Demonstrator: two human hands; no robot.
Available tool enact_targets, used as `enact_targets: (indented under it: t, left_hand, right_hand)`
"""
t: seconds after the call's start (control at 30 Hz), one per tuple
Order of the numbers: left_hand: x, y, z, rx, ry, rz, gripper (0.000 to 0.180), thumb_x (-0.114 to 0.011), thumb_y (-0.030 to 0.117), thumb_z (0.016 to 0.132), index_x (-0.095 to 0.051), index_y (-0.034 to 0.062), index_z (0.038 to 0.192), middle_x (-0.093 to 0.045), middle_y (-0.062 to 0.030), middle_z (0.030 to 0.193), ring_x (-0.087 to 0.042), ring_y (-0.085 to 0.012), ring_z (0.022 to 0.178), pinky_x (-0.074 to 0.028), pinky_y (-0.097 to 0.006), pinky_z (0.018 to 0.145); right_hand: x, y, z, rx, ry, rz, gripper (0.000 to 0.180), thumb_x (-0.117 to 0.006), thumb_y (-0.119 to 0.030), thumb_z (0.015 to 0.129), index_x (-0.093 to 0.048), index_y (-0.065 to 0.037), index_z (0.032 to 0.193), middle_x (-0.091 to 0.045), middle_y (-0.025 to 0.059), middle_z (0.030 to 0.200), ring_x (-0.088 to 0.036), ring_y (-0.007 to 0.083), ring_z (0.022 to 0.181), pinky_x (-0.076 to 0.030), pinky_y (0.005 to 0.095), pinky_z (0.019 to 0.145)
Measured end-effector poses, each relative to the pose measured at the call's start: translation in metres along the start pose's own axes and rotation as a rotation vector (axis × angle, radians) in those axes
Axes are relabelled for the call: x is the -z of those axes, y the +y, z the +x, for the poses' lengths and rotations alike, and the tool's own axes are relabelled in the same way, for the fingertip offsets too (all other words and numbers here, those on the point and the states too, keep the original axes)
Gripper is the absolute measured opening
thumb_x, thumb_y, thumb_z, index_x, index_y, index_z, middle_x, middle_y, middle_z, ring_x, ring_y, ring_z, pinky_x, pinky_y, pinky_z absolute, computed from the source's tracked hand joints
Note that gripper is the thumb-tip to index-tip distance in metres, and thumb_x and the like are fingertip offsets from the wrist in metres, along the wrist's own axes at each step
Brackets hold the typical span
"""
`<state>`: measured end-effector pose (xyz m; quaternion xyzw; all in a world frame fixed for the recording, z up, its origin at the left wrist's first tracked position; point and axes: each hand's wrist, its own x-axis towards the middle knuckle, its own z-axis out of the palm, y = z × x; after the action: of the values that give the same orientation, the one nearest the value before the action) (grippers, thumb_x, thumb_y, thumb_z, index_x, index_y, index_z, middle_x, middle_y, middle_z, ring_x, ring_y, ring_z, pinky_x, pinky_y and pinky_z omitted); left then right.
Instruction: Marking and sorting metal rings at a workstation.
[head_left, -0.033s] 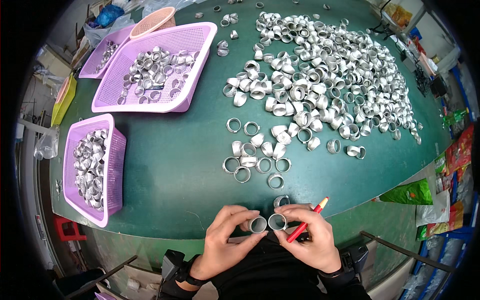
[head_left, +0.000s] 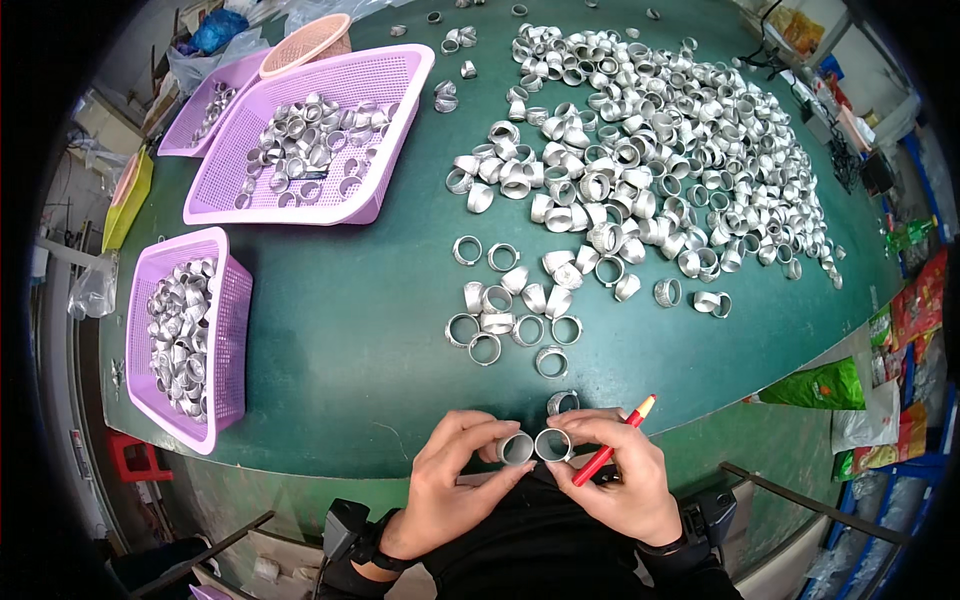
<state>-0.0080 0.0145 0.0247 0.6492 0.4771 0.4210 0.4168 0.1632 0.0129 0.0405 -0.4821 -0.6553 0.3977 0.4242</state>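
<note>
Near the table's front edge, my left hand [head_left: 450, 485] pinches a silver metal ring [head_left: 516, 448] between thumb and fingers. Beside it, my right hand [head_left: 630, 490] grips a second metal ring [head_left: 554, 445]. Both open ends face upward, and the two rings are close side by side. A red pencil [head_left: 597, 465] with a pale tip is also tucked in my right hand, slanting up to the right. Just beyond my right fingers lies another patterned ring [head_left: 563, 402]. A small group of loose rings [head_left: 485, 349] is scattered farther out on the green table [head_left: 340, 330].
A large heap of silver rings [head_left: 680, 150] covers the far right of the table. At left stand a small purple basket [head_left: 235, 340] and a large purple basket [head_left: 370, 200], both holding rings. An orange basket [head_left: 305, 45] sits behind. Colourful bags [head_left: 820, 385] are beyond the right edge.
</note>
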Motion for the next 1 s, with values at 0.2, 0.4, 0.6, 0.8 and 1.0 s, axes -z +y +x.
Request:
enact_targets:
  t: [0.2,0.4,0.6,0.8,1.0]
  left_hand:
    - [0.004,0.004,0.003,0.008,-0.057,0.097,0.032,-0.070,0.000,0.065,-0.055,0.0011,0.093,-0.050,-0.0065,0.088,-0.050,-0.0106,0.069,-0.044,-0.021,0.058]
    - [0.004,-0.002,-0.001,0.568,-0.208,-1.132,0.035,-0.056,-0.006,0.074,-0.041,0.0039,0.105,-0.040,-0.0110,0.112,-0.051,-0.0175,0.090,-0.049,-0.026,0.068]
    - [0.011,0.007,0.001,0.854,-0.390,-1.432,0.018,-0.049,0.010,0.084,-0.045,0.0033,0.099,-0.048,-0.0113,0.092,-0.048,-0.0118,0.071,-0.038,-0.018,0.046]
    - [0.034,0.003,0.038,0.150,-0.165,0.060,0.013,-0.064,0.006,0.072,-0.052,0.0018,0.073,-0.052,-0.0039,0.069,-0.047,-0.0093,0.050,-0.037,-0.024,0.042]
    - [0.018,-0.006,0.064,-0.088,-0.092,0.830,0.028,-0.063,0.024,0.072,-0.053,0.0018,0.086,-0.054,-0.0112,0.070,-0.056,-0.0246,0.055,-0.044,-0.031,0.045]
  right_hand:
    - [-0.001,0.000,0.001,0.009,-0.007,-0.037,0.036,-0.066,0.001,0.065,-0.049,-0.002,0.096,-0.058,0.0114,0.096,-0.057,0.0236,0.084,-0.045,0.0303,0.072]
    - [-0.002,0.001,-0.001,0.077,-0.001,0.077,0.041,-0.071,-0.002,0.062,-0.049,-0.003,0.097,-0.059,0.0117,0.097,-0.057,0.0252,0.086,-0.044,0.0324,0.074]
    - [0.001,0.008,0.008,0.121,0.214,-0.004,0.034,-0.072,-0.003,0.062,-0.044,-0.007,0.080,-0.062,0.0096,0.088,-0.056,0.0212,0.074,-0.040,0.0330,0.072]
    - [-0.007,0.015,0.032,-0.070,0.237,-0.314,0.028,-0.071,-0.008,0.065,-0.046,-0.004,0.075,-0.055,0.0080,0.071,-0.049,0.0243,0.065,-0.039,0.0319,0.057]
    - [-0.019,0.027,0.036,-0.042,0.225,-0.501,0.036,-0.072,-0.012,0.061,-0.044,-0.002,0.080,-0.047,0.0104,0.069,-0.044,0.0282,0.067,-0.037,0.0370,0.058]
